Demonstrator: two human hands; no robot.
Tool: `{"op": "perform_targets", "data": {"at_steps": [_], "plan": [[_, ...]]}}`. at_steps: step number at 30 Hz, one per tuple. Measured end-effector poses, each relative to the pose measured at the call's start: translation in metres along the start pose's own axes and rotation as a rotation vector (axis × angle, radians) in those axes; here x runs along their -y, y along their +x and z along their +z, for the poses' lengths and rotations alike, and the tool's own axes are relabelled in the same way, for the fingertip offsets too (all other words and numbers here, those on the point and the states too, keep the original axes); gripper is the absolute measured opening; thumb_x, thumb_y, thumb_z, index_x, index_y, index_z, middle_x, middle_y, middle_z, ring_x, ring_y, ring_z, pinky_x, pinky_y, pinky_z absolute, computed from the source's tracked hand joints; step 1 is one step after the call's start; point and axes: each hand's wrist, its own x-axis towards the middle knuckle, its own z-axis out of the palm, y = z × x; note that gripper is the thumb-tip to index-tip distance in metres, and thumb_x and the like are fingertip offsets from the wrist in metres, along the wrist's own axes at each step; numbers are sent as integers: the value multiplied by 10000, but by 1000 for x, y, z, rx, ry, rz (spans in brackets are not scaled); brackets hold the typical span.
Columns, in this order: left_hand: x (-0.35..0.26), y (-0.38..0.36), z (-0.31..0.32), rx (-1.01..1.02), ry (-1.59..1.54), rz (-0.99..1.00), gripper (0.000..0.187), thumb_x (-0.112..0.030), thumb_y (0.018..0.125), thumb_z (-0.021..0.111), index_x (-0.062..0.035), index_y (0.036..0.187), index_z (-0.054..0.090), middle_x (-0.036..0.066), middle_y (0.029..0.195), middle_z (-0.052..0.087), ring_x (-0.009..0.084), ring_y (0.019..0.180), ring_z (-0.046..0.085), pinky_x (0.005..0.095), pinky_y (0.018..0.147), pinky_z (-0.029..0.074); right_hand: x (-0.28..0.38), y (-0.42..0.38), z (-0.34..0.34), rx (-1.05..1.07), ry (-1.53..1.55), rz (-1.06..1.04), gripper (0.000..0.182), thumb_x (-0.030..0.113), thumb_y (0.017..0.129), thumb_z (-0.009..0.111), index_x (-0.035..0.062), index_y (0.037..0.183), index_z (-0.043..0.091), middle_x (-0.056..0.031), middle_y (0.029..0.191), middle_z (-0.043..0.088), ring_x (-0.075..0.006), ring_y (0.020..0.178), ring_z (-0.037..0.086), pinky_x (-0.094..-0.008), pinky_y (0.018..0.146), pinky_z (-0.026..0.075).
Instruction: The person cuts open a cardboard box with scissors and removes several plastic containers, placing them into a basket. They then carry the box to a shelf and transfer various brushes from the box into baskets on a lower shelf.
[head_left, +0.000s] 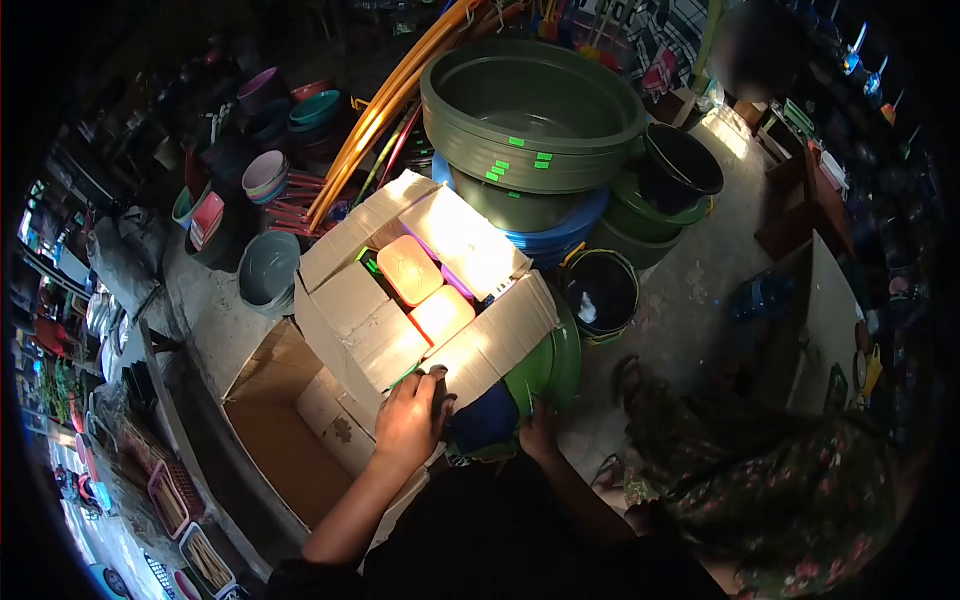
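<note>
Cardboard fills my view: an open carton of plastic lidded containers sits atop a green basin. My left hand lies flat on the carton's near flap, fingers together. My right hand touches the basin's rim; I cannot tell its grip.

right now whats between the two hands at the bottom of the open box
In the head view, a dark blue rounded thing sits between the left hand and the right hand, just under the open cardboard box; what it is cannot be told.
</note>
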Motion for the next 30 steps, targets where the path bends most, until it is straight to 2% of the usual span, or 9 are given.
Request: {"op": "perform_targets", "data": {"at_steps": [2,5,12,16,19,22,24,27,30], "plan": [[0,0,0,64,-4,-35,424,-197,869,711,-110,1256,564,157,1113,605,355,1054,615,453,890,513,-6,0,14,224,-300,255,548,190,902,552,94,1420,403,-274,1319,486,-484,1150,542,-546,949,449],[-2,-1,-1,68,14,-35,414,-200,878,698,-109,1260,566,154,1111,608,354,1059,613,455,894,510,0,16,16,250,-330,321,620,237,897,598,81,1452,366,-269,1322,468,-488,1120,538,-553,971,425],[-1,1,-3,-14,20,-9,400,-209,853,739,-93,1210,597,148,1074,615,355,987,636,446,843,531,-16,39,-1,-4,-451,27,660,267,881,686,6,1416,400,-229,1208,518,-416,1125,522,-507,972,414],[-4,13,-11,-98,-5,-41,388,-252,859,737,-102,1201,629,167,1058,590,354,992,608,432,857,517,61,82,-71,-228,29,68,570,137,895,675,3,1391,430,-198,1182,538,-333,1098,545,-446,958,428],[-5,27,-19,-66,88,-98,404,-462,894,656,-164,1157,728,180,1147,547,339,1098,506,436,926,443,148,124,-112,-354,291,-201,453,56,841,658,26,1271,520,-160,1095,525,-311,1036,545,-436,929,429],[-6,38,-42,-80,214,-136,513,-576,872,622,-171,1170,726,191,1204,523,362,1130,495,487,989,397,209,158,-148,-226,-234,-488,447,121,786,695,89,1217,581,-197,1093,534,-335,1035,546,-478,904,440],[5,44,-48,-47,203,-199,599,-651,844,603,-176,1190,716,206,1268,491,385,1165,478,522,1029,358,224,182,-164,-196,-250,-550,334,180,762,695,138,1091,657,-169,1022,569,-327,982,580,-489,890,439],[9,47,-51,-17,240,-156,707,-705,797,617,-181,1270,664,173,1361,447,355,1254,440,542,1046,351,231,219,-204,209,-249,-310,208,266,817,666,142,980,709,-72,846,705,-280,821,680,-467,800,444],[12,50,-36,-39,360,-130,681,-690,779,643,-239,1289,635,164,1367,444,349,1253,448,562,1019,367,275,241,-227,307,-465,-519,251,307,843,678,126,1014,707,-71,843,726,-269,800,695,-453,786,453]]}}
